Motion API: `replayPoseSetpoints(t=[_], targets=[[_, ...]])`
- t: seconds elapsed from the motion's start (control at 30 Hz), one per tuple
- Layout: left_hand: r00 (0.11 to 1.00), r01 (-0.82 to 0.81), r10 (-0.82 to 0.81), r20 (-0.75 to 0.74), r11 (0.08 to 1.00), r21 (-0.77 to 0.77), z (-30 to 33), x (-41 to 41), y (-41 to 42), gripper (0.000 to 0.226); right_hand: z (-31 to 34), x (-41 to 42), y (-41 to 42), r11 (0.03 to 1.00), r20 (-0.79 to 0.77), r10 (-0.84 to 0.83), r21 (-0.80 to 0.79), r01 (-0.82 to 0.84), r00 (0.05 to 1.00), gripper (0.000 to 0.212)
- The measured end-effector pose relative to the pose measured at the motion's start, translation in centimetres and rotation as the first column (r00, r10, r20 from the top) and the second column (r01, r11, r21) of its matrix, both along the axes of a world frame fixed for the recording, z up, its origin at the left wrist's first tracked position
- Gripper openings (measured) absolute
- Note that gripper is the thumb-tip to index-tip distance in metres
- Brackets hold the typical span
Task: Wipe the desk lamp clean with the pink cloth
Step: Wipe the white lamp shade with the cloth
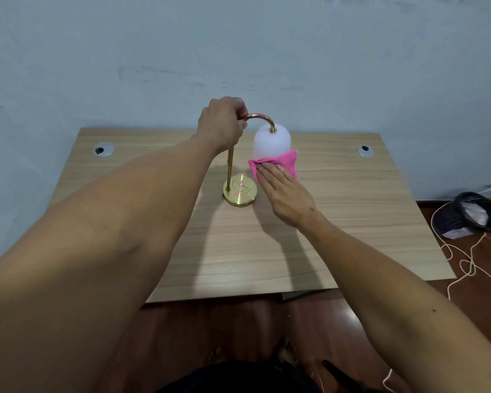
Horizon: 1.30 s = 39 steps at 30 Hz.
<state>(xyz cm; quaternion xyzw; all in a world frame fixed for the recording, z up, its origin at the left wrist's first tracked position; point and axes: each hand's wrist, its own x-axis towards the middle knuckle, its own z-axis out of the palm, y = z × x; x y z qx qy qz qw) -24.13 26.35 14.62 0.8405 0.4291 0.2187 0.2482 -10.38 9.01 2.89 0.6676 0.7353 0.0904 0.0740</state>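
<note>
A: Where's the lamp (240, 165)?

B: Standing on the desk (352, 222), toward the back, near the middle. Its round brass base (240, 193) sits flat, and the stem rises to a curved neck with a white shade (271, 141) hanging from it.

A: And the hands?

B: The left hand (221, 123) is curled around the top of the stem where the curve begins. It covers that stretch of metal, and the fingertips are tucked out of view.

A: The right?

B: The right hand (285, 194) lies flat, fingers straight and close together, pressing the cloth (275, 164) against the lower front of the shade. I can't see the thumb.

A: How much of the cloth shows?

B: Only the part fanning out past the fingertips. The rest is under the palm. It hides the shade's bottom rim, so I can't tell where the shade ends.

A: Anything else hard to read?

B: 2 round grommets (104, 149) sit in the desk's back corners. At the right edge, a dark basket (469, 215) on the floor holds something pale I can't identify, with a white cord (465, 262) looping beside it and running out of frame. The pink marks on the base are too small to make out.
</note>
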Motion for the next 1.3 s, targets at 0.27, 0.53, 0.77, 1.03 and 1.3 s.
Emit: replayPoseSetpoints(t=[0.27, 0.53, 0.77, 1.03, 1.3], targets=[[1.0, -0.005, 0.005, -0.003, 1.0, -0.014, 0.2, 0.0, -0.1, 0.01, 0.0, 1.7, -3.4, 0.939, -0.544, -0.223, 0.104, 0.329, 0.809, 0.054], [1.0, -0.009, 0.009, -0.004, 1.0, -0.005, 0.0, 0.2, -0.1, 0.008, 5.3, 3.8, 1.8, 0.425, -0.935, -0.25, -0.34, 0.839, -0.252, 0.025], [1.0, -0.018, 0.018, 0.012, 1.0, -0.012, -0.1, 0.2, 0.0, 0.009, 5.5, -3.3, 4.0, 0.61, -0.992, -0.112, -0.113, 0.784, -0.057, 0.052], [1.0, -0.003, 0.003, -0.005, 1.0, -0.003, 0.0, 0.1, 0.0, 0.01, 2.2, -11.6, 3.9, 0.525, -0.983, -0.036, -0.171, 0.834, -0.179, 0.056], [1.0, 0.013, -0.013, -0.011, 1.0, -0.018, 0.2, 0.0, 0.3, 0.01, 3.7, -4.0, 5.6, 0.431, -0.952, 0.131, -0.195, 0.881, -0.276, 0.045]])
